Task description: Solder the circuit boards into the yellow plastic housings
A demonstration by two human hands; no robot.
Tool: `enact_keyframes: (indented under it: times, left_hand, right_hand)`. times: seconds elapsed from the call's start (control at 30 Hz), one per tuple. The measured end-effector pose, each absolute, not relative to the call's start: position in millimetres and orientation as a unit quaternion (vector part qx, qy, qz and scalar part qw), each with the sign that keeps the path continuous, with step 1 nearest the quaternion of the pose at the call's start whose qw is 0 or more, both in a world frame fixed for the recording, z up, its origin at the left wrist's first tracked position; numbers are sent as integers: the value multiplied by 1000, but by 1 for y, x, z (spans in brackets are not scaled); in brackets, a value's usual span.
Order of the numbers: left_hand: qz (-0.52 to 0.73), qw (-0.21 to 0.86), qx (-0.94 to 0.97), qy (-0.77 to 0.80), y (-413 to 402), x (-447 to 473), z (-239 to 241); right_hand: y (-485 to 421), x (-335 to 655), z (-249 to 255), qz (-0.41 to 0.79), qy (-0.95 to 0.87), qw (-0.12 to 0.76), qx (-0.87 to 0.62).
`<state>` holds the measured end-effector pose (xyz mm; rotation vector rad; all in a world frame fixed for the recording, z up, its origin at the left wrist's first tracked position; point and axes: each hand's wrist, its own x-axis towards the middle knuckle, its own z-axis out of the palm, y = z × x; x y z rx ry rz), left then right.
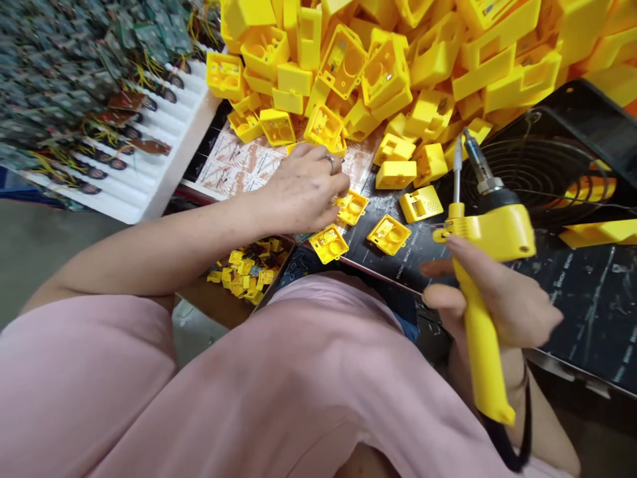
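Note:
My right hand (pixel 497 292) is wrapped around the yellow handle of a soldering gun (pixel 490 229), which has a metal tip and a thin feed tube pointing up and away from me. Over the work surface, my left hand (pixel 303 186) reaches across with fingers curled, thumb and forefinger at the edge of a small open yellow plastic case (pixel 352 207). The fingers partly hide that case. Close by lie another open case (pixel 329 244) and a third one (pixel 389 234), both with small metal parts inside. A case with a speaker grille (pixel 421 204) rests farther right.
A large heap of yellow cases (pixel 343 60) fills the back. At left, a white foam tray (pixel 149 192) bears many wired circuit boards (pixel 74 79). A black fan (pixel 527 153) stands behind the soldering gun. Below the bench edge, a cardboard box (pixel 209 299) holds small yellow parts.

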<state>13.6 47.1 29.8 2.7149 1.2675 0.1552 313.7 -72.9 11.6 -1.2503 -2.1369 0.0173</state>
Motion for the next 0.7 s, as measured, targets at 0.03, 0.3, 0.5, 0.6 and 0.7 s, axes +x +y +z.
enact_keyframes:
  times: [0.03, 0.3, 0.5, 0.6, 0.7]
  left_hand:
    - [76, 68, 896, 433, 49, 9, 37]
    - [106, 78, 851, 508, 77, -39, 53]
    - [85, 25, 841, 533, 90, -31, 23]
    - [74, 5, 830, 553, 92, -30, 13]
    - [101, 9, 831, 547, 95, -31, 2]
  right_hand:
    - [-67, 310, 13, -40, -828, 334, -449]
    - [-48, 314, -4, -125, -841, 346, -397]
    - [-55, 305, -16, -120, -839, 323, -421]
    - [-59, 301, -27, -89, -835, 322, -437]
    - [-58, 291, -35, -62, -828, 331, -449]
